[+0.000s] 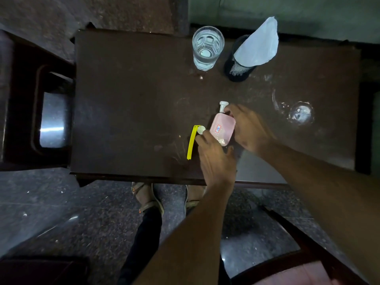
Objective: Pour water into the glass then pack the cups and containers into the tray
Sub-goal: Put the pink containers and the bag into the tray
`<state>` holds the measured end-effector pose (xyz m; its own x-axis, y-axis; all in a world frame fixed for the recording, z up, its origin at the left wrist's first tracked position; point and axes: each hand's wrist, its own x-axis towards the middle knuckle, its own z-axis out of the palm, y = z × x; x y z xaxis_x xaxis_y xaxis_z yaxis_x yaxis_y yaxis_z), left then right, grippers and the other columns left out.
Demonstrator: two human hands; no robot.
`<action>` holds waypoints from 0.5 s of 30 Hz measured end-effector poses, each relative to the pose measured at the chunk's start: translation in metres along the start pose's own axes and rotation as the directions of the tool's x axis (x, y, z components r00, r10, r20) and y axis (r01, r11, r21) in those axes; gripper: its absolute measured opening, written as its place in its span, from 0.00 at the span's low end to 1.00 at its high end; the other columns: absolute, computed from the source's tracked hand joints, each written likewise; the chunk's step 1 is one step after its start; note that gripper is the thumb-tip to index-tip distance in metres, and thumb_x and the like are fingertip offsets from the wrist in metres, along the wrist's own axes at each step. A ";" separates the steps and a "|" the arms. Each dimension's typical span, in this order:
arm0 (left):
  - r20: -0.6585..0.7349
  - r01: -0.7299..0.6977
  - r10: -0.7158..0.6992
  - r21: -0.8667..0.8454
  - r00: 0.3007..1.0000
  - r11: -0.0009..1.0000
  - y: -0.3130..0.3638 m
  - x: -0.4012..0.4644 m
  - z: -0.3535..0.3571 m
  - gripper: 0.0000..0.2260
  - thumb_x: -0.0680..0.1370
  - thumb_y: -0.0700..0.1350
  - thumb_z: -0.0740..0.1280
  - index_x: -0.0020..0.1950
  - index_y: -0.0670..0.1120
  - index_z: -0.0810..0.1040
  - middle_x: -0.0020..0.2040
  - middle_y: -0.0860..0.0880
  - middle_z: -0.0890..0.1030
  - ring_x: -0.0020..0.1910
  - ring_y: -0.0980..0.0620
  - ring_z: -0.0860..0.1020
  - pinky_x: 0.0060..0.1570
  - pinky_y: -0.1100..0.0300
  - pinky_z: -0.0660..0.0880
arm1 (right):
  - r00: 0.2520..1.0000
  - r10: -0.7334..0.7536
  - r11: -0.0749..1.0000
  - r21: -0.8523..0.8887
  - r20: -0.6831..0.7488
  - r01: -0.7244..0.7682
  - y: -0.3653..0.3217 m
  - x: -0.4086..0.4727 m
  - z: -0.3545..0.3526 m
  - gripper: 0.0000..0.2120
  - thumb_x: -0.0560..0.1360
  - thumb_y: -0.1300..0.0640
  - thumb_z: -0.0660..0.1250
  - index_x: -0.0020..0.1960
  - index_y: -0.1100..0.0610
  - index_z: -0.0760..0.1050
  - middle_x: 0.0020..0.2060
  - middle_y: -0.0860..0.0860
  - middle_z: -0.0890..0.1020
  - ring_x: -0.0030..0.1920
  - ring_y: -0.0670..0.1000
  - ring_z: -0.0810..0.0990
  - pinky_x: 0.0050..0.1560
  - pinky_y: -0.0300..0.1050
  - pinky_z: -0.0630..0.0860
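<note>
Your right hand (249, 128) and left hand (216, 159) both curl around the pink bottle (222, 128) near the table's (127, 99) front edge. The glass (207, 48), with water in it, stands at the far edge.

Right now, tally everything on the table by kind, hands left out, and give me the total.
Glass of water: 1
Black mesh holder with pale plastic bag: 1
Pink bottle: 1
Yellow strip: 1
Small white round cap: 1
Clear glass piece at the right: 1
Total: 6
</note>
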<state>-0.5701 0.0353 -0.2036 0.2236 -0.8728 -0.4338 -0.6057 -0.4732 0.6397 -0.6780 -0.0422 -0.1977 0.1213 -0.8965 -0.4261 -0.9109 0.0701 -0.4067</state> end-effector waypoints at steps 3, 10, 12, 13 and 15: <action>0.061 -0.029 0.024 0.083 0.998 0.996 0.005 0.008 -0.002 0.22 0.76 0.53 0.70 0.63 0.43 0.68 0.61 0.43 0.70 0.55 0.40 0.77 0.49 0.46 0.75 | 0.999 0.029 0.999 -0.032 0.017 -0.028 0.007 -0.011 0.008 0.30 0.74 0.67 0.70 0.75 0.54 0.70 0.65 0.57 0.77 0.62 0.65 0.79 0.60 0.56 0.77; 0.119 -0.120 0.101 0.163 0.988 0.979 0.004 0.028 -0.024 0.25 0.71 0.32 0.73 0.64 0.44 0.69 0.64 0.43 0.70 0.56 0.39 0.79 0.51 0.47 0.77 | 0.999 0.012 0.998 -0.064 -0.043 -0.015 0.000 -0.016 0.003 0.31 0.76 0.69 0.66 0.76 0.50 0.67 0.67 0.56 0.77 0.61 0.66 0.80 0.57 0.58 0.79; 0.073 -0.130 0.121 0.136 0.990 0.982 0.007 0.033 -0.041 0.24 0.71 0.34 0.74 0.63 0.45 0.70 0.63 0.44 0.70 0.56 0.39 0.79 0.53 0.47 0.77 | 0.998 -0.019 0.997 -0.069 -0.059 0.014 -0.014 -0.009 -0.006 0.31 0.76 0.68 0.67 0.75 0.49 0.66 0.67 0.56 0.77 0.60 0.66 0.81 0.57 0.59 0.80; 0.043 -0.129 0.125 0.116 0.991 0.985 0.007 0.037 -0.051 0.23 0.72 0.36 0.74 0.63 0.45 0.70 0.62 0.44 0.70 0.56 0.39 0.79 0.52 0.46 0.77 | 0.997 -0.037 0.997 -0.066 -0.067 0.033 -0.025 -0.004 -0.010 0.31 0.75 0.68 0.68 0.74 0.49 0.67 0.66 0.56 0.77 0.60 0.66 0.81 0.57 0.59 0.80; -0.020 -0.136 0.137 0.056 0.990 0.989 0.008 0.048 -0.078 0.21 0.73 0.40 0.73 0.63 0.45 0.70 0.61 0.44 0.70 0.56 0.38 0.79 0.50 0.44 0.76 | 0.992 -0.085 0.996 -0.047 -0.089 0.081 -0.053 0.009 -0.018 0.30 0.75 0.66 0.70 0.73 0.49 0.67 0.64 0.55 0.78 0.60 0.64 0.80 0.57 0.59 0.79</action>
<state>-0.5043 -0.0193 -0.1695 0.1533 -0.9317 -0.3293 -0.6724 -0.3426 0.6561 -0.6361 -0.0622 -0.1655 0.1629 -0.9348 -0.3158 -0.9156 -0.0240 -0.4013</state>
